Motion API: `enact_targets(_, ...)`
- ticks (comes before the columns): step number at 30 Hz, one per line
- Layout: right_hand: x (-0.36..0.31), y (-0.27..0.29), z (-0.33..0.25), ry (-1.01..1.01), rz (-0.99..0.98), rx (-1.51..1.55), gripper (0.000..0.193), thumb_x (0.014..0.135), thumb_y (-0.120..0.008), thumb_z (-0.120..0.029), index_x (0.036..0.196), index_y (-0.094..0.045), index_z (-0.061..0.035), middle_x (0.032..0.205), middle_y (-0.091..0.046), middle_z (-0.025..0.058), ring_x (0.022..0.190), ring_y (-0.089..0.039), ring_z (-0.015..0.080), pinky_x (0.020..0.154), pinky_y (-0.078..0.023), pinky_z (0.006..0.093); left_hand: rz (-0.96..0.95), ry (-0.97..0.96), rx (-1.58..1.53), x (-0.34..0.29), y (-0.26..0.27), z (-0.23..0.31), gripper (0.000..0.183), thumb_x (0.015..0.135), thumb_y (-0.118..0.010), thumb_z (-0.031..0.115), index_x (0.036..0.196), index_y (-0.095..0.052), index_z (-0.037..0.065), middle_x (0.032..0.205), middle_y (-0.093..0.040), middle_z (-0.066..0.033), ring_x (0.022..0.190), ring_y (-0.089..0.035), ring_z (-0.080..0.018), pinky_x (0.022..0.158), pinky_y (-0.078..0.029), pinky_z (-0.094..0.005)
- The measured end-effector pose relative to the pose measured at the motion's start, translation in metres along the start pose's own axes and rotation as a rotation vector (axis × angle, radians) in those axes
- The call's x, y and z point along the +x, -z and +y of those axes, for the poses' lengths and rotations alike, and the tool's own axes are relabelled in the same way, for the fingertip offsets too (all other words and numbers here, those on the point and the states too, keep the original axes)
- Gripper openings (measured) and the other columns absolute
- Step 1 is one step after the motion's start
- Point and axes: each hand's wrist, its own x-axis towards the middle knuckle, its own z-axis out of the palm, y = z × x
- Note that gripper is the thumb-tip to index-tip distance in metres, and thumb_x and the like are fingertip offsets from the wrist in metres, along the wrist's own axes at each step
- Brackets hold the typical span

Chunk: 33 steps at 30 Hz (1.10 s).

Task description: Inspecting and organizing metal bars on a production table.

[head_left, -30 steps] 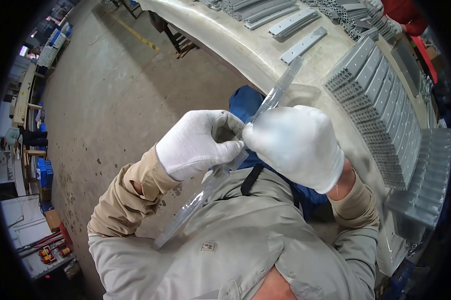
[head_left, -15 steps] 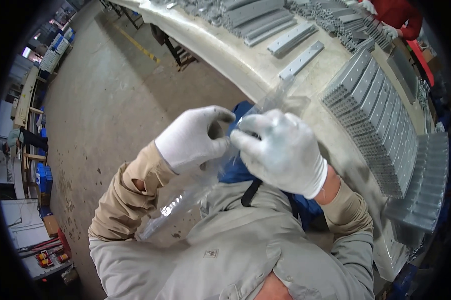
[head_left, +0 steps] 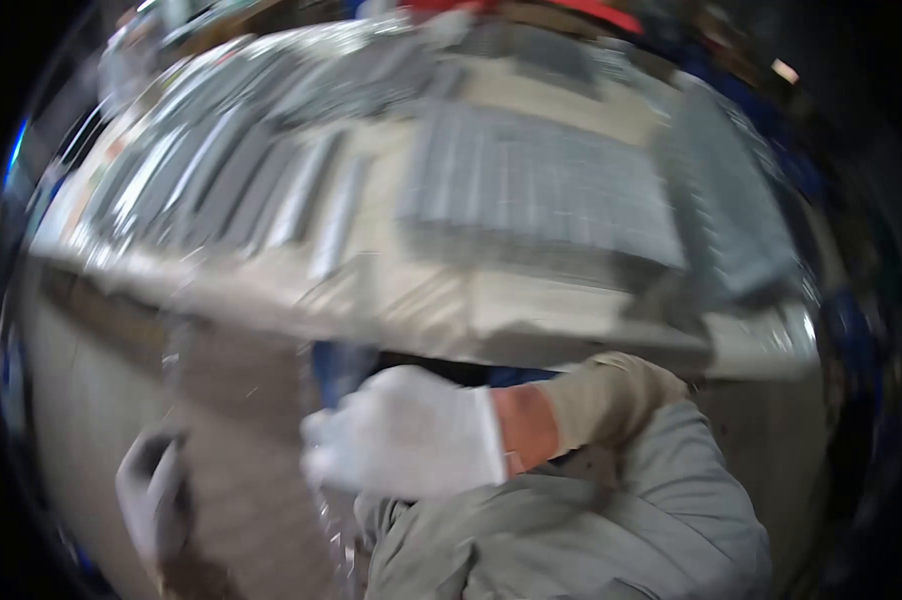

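Observation:
Both my hands wear white gloves, and the view is smeared by motion. My right hand (head_left: 401, 435) is closed on clear plastic film (head_left: 339, 545), which trails below its fingers and also shows faintly above them. Lower left, my left hand (head_left: 156, 495) is well apart from the right, with its thumb and fingers curled toward each other. Faint glints of the film run down to these fingertips, which seem to pinch its edge. On the table beyond the hands, a grey bar (head_left: 339, 220) lies nearest the stacked bars.
A pale-covered table (head_left: 421, 310) spans the view ahead. It bears a neat stack of grey bars (head_left: 541, 185), loose rows of bars (head_left: 221, 170) at left, and a plastic-wrapped bundle (head_left: 736, 210) at right. Something red (head_left: 596, 12) shows at the far edge.
The view has swung toward the table. My hands, close together on the film before, are now far apart, the left one out at the lower left.

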Motion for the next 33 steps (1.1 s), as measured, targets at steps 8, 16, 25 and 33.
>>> enact_targets(8, -0.006, 0.134, 0.002, -0.033, 0.294, -0.311, 0.022, 0.075, -0.069, -0.023, 0.085, -0.073, -0.0036, 0.082, -0.069, 0.014, 0.071, -0.07, 0.0347, 0.069, -0.057, 0.0472, 0.133, -0.36, -0.07, 0.014, 0.055, 0.033, 0.031, 0.105, -0.056, 0.011, 0.128, -0.061, -0.009, 0.062, -0.045, -0.0007, 0.047, -0.035, -0.0071, 0.042, -0.025, -0.0224)
enact_targets(16, -0.053, 0.308, 0.07, -0.341, 0.056, -0.947, 0.016, 0.085, -0.061, -0.015, 0.091, -0.068, -0.0013, 0.089, -0.067, 0.0126, 0.085, -0.069, 0.0302, 0.081, -0.056, 0.0445, -0.014, -0.775, 0.295, 0.097, 0.034, 0.043, 0.043, 0.09, -0.048, -0.015, 0.129, -0.064, -0.008, 0.112, -0.065, -0.011, 0.071, -0.051, -0.011, 0.062, -0.043, -0.0228)
enact_targets(25, -0.196, 0.42, 0.038, -0.393, -0.121, -1.29, 0.002, 0.08, -0.062, -0.007, 0.08, -0.06, -0.0069, 0.084, -0.057, 0.0134, 0.081, -0.063, 0.036, 0.071, -0.052, 0.0433, -0.281, -0.579, -0.138, 0.13, -0.012, 0.073, 0.018, 0.103, -0.061, 0.014, 0.111, -0.066, -0.001, 0.098, -0.062, -0.0018, 0.089, -0.053, -0.0056, 0.08, -0.04, -0.0202)
enact_targets(33, -0.251, 0.398, 0.144, -0.76, -0.315, -1.115, 0.023, 0.081, -0.066, 0.002, 0.103, -0.066, -0.0048, 0.106, -0.068, 0.0128, 0.096, -0.069, 0.029, 0.078, -0.055, 0.037, -0.276, -0.485, -0.101, 0.133, -0.02, 0.034, 0.021, 0.106, -0.057, 0.019, 0.11, -0.063, -0.001, 0.099, -0.061, -0.0003, 0.092, -0.053, -0.0063, 0.084, -0.04, -0.0211)
